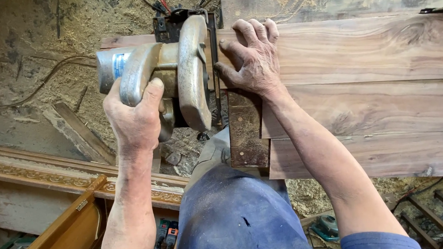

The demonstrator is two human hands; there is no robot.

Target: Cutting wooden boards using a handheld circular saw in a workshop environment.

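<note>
Clamped around the curved metal handle of the one circular saw (170, 71), my left hand (135, 119) has its grip closed, thumb hooked over the top of the handle and fingers wrapped under it. My right hand (251, 57) lies flat with fingers spread apart on the top plank (359, 49), holding nothing, only pressing down on the wood just beside the saw's rounded blade guard (192, 73). I count three pale planks lying side by side: the top one under my palm, a middle plank (377, 108) and a lower plank (380, 156), each touching the next along its long edge. One short dark offcut (246, 138) sits at their left ends, below my right wrist. The saw stands at the left end of the top plank, its grey motor housing pointing left; one small blue rectangular label (119, 64) is stuck on that housing, just above my left knuckles. Sawdust covers the floor (31, 58) around it. One carved gilt moulding (42, 174) runs slantwise at lower left, with an orange-brown wooden panel (66, 239) below it. My blue trouser leg (236, 214) fills the lower middle.
</note>
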